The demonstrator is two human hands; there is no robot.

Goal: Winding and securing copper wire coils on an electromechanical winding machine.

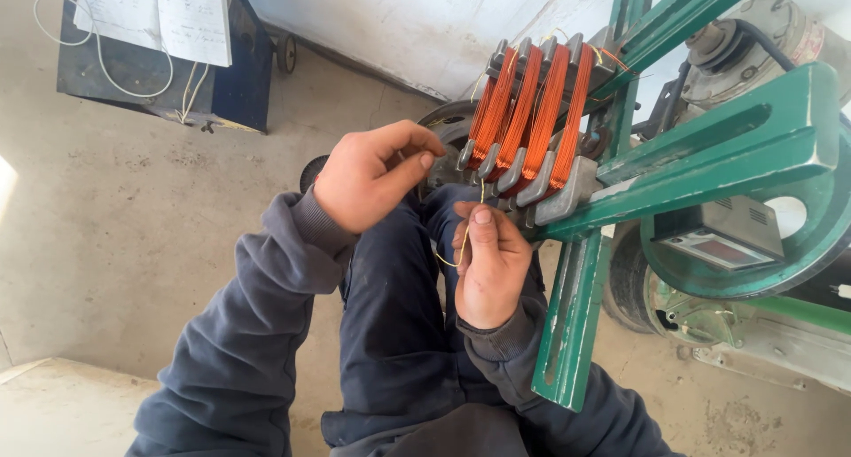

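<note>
Several coils of orange copper wire [532, 111] sit wound in a stepped grey former [557, 191] on a green winding machine [709, 156]. My right hand [487, 262] pinches a thin yellowish wire [463, 242] just below the former's lower edge. My left hand [377, 173] is curled beside the former's left side, fingertips closed as if gripping the same fine wire, though the strand there is too thin to see. Both sleeves are dark blue, and my legs lie under the hands.
A green metal bar [572, 324] hangs down by my right forearm. A small counter box [722, 240] and a motor [753, 45] sit on the machine at right. A dark blue cabinet [177, 76] with papers and white cable stands far left on the concrete floor.
</note>
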